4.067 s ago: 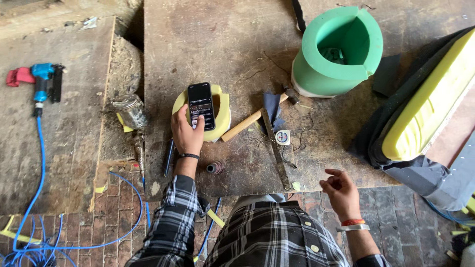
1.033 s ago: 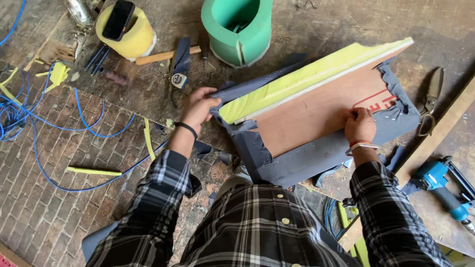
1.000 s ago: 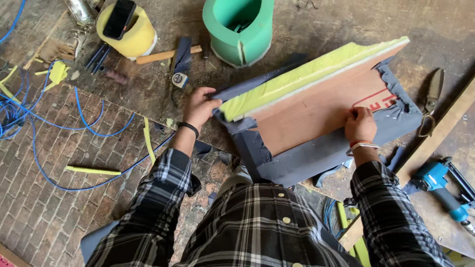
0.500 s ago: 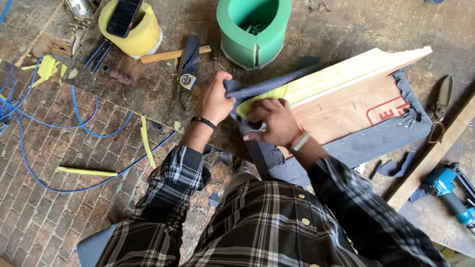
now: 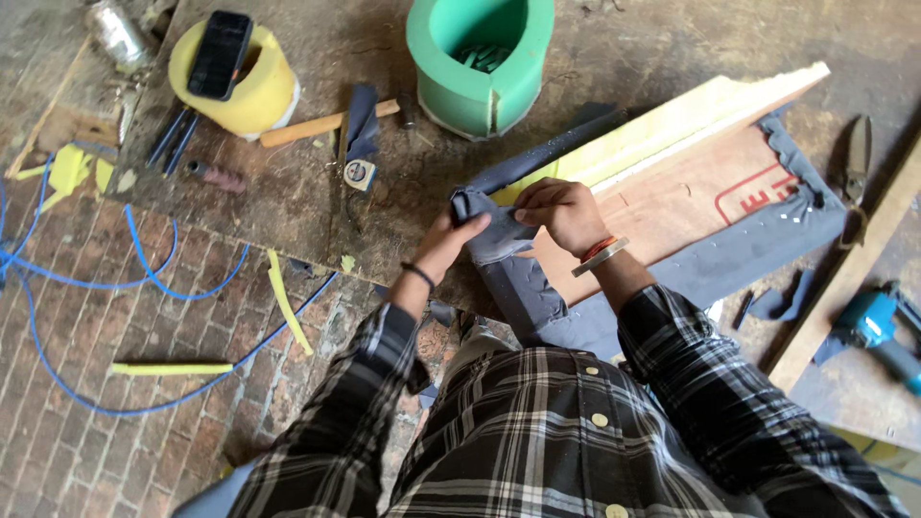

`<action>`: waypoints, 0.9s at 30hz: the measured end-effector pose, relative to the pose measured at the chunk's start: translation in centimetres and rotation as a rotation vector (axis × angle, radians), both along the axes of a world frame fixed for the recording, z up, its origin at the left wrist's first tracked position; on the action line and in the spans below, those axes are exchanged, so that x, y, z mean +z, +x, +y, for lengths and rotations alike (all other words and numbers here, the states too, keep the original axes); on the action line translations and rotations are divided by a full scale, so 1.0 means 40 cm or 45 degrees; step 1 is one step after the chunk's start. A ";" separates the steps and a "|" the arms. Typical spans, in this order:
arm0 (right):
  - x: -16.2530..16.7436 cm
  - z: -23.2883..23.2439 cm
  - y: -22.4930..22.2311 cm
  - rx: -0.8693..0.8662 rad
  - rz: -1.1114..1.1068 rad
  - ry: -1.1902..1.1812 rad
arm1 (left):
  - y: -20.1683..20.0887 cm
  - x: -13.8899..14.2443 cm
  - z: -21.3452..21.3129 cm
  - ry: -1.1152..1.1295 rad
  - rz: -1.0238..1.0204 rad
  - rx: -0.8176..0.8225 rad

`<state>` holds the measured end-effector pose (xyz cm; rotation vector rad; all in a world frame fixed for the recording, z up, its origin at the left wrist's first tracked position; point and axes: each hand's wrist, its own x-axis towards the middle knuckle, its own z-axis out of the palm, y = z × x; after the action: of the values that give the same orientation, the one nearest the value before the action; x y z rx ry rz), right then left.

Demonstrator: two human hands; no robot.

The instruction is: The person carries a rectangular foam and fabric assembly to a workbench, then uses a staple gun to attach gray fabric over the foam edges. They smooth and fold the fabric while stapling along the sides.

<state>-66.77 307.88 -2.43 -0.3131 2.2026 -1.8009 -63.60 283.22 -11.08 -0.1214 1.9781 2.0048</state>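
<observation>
Both hands meet at centre frame on a fold of grey fabric [image 5: 494,235] at the lower-left corner of a wooden seat panel [image 5: 672,197]. The left hand [image 5: 451,245] is closed on the fabric from below left, thumb over the fold; the right hand [image 5: 564,213] pinches the same fold from the right, fingers bent onto it. The fabric is soft and matt, wrapping the panel's lower edge and trailing toward the person's lap. The panel is flat bare plywood, with a slab of pale yellow-green foam [image 5: 662,125] along its upper edge, running toward upper right. Above centre stands a green foam ring [image 5: 480,58], thick-walled and slit down its front. At upper left a yellow foam ring [image 5: 240,86] carries a black phone [image 5: 221,53]. A wooden-handled hammer [image 5: 326,123] lies between the rings. Blue hose [image 5: 144,278] loops over the brick floor at left. A teal power tool [image 5: 878,326] lies at right edge.
</observation>
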 end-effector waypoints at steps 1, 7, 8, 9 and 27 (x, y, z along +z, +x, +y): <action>0.007 0.004 0.006 -0.011 0.027 0.044 | -0.018 -0.009 0.016 0.014 -0.011 0.002; 0.052 0.051 0.069 -0.227 0.712 0.727 | -0.032 0.023 0.099 -0.106 0.113 0.017; 0.058 0.060 0.076 -0.221 0.679 0.732 | -0.026 0.036 0.113 -0.128 0.143 0.035; 0.064 0.067 0.082 -0.215 0.648 0.737 | -0.019 0.049 0.126 -0.146 0.134 0.047; -0.131 0.608 0.275 -0.994 0.623 0.736 | 0.002 0.173 0.262 -0.434 0.327 -0.175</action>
<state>-55.79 332.18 -7.67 0.3173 3.4033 -1.3301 -63.51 293.70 -4.14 0.1994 2.4036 1.6519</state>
